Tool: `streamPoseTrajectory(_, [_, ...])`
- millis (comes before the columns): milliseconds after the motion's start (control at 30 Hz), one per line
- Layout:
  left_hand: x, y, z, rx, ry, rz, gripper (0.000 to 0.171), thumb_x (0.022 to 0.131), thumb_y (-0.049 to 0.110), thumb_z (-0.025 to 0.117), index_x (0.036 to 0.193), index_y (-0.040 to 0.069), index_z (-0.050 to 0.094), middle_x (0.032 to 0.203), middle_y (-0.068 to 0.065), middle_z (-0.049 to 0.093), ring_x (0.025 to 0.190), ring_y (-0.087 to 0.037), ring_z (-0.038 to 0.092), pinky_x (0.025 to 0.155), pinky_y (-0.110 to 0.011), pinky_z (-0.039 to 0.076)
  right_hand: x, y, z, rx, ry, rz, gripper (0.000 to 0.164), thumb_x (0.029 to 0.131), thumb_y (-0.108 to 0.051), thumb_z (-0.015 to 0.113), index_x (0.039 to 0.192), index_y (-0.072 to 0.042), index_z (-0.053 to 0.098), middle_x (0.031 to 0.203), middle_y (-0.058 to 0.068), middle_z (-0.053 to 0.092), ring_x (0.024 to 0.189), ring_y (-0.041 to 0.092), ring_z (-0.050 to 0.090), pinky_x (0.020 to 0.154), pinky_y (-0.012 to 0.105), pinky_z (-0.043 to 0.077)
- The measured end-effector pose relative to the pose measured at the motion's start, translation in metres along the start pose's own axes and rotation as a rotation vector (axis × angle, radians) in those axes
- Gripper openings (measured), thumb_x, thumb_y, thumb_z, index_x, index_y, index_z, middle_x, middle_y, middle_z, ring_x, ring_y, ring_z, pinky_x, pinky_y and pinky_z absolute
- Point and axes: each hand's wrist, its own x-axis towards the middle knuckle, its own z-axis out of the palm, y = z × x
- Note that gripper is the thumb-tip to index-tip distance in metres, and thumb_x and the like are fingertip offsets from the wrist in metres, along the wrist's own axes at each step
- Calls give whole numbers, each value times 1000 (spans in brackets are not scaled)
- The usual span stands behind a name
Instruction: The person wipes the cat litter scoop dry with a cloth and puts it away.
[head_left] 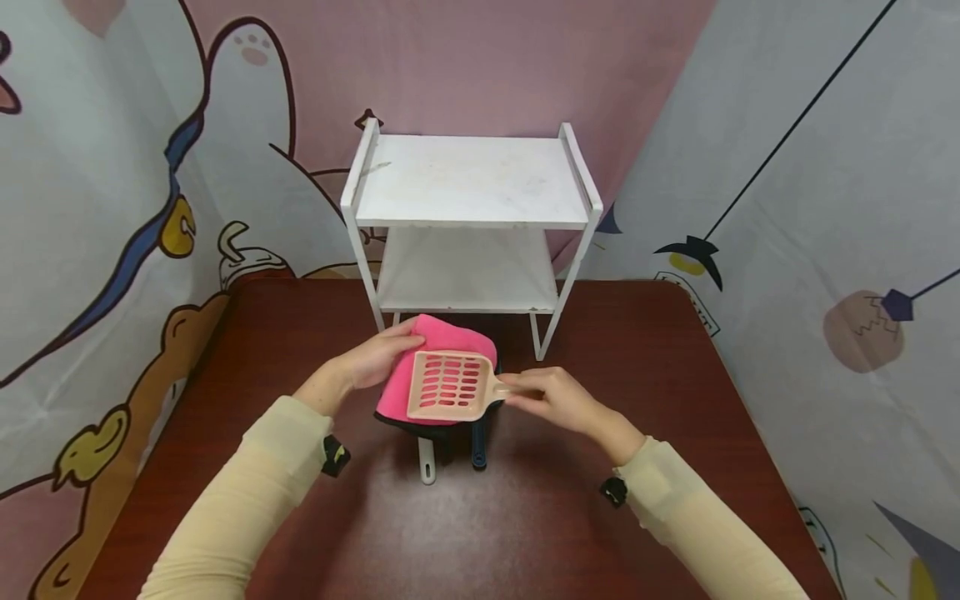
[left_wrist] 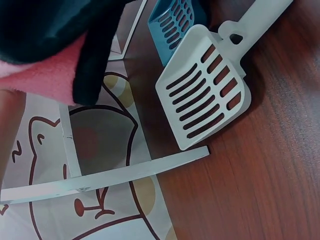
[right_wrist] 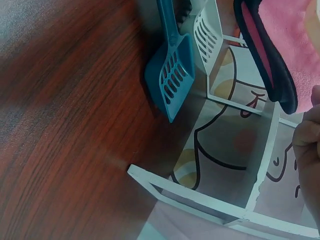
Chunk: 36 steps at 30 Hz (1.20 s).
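My left hand (head_left: 375,358) pinches the upper left edge of a pink cloth (head_left: 453,335) with dark edging. In my right hand (head_left: 553,398) is the handle of a beige slotted litter scoop (head_left: 442,412), its head lying over the cloth. Below the cloth, a white litter scoop (left_wrist: 209,81) rests on the table with its slotted head toward the shelf. Beside it lies a blue litter scoop (right_wrist: 156,65). From above, the cloth covers their heads, and only the white handle (head_left: 427,462) and the dark blue handle (head_left: 478,446) stick out.
A white two-tier shelf (head_left: 472,179) stands at the back of the dark red-brown table (head_left: 637,350), close beyond my hands. Its legs come down just past the scoops. Cartoon-printed cloth walls (head_left: 772,250) surround the table at the back and sides.
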Motion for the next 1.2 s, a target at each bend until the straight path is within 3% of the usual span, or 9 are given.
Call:
streamPoseTrajectory(333, [-2, -2, 0, -27, 25, 5, 49, 100, 15, 32, 144, 1, 19, 106, 4, 56, 93, -3, 59, 81, -21, 49, -5, 4, -1, 16, -1, 5, 32, 81, -10, 71, 112, -1, 68, 104, 11, 70, 89, 14, 67, 72, 28, 54])
streamPoseTrajectory(600, [-3, -4, 0, -1, 33, -5, 53, 99, 15, 34, 145, -3, 17, 116, -3, 53, 96, 0, 56, 83, -19, 47, -9, 4, -2, 33, -1, 7, 33, 79, -9, 72, 110, 1, 68, 103, 13, 71, 88, 16, 68, 74, 30, 55])
streamPoseTrajectory(833, [-7, -3, -5, 8, 37, 12, 48, 99, 15, 34, 143, 0, 21, 102, 6, 58, 88, -4, 59, 77, -23, 50, -21, 11, -4, 40, 18, 49, 32, 80, -8, 71, 110, 2, 67, 106, 15, 70, 92, 21, 68, 75, 33, 55])
streamPoseTrajectory(933, [-8, -1, -7, 80, 79, 43, 42, 99, 14, 36, 139, 5, 29, 99, 3, 58, 81, -8, 61, 71, -25, 51, -28, 15, -8, 27, 26, 87, 32, 80, -6, 71, 111, 2, 67, 102, 15, 70, 88, 18, 69, 69, 29, 55])
streamPoseTrajectory(1133, [-5, 3, -2, 384, 208, 161, 26, 97, 11, 40, 116, 4, 55, 95, -4, 56, 77, -11, 52, 69, -25, 45, -30, 13, -12, 38, 55, 125, 34, 79, -5, 71, 112, 4, 66, 95, 14, 72, 82, 8, 67, 64, 20, 52])
streamPoseTrajectory(1200, [-3, 3, 1, 403, 232, 176, 24, 96, 11, 41, 111, 1, 57, 92, -4, 56, 75, -10, 51, 68, -24, 44, -27, 9, -13, 73, 48, 115, 33, 80, -5, 71, 112, 4, 66, 98, 15, 71, 84, 8, 66, 65, 21, 52])
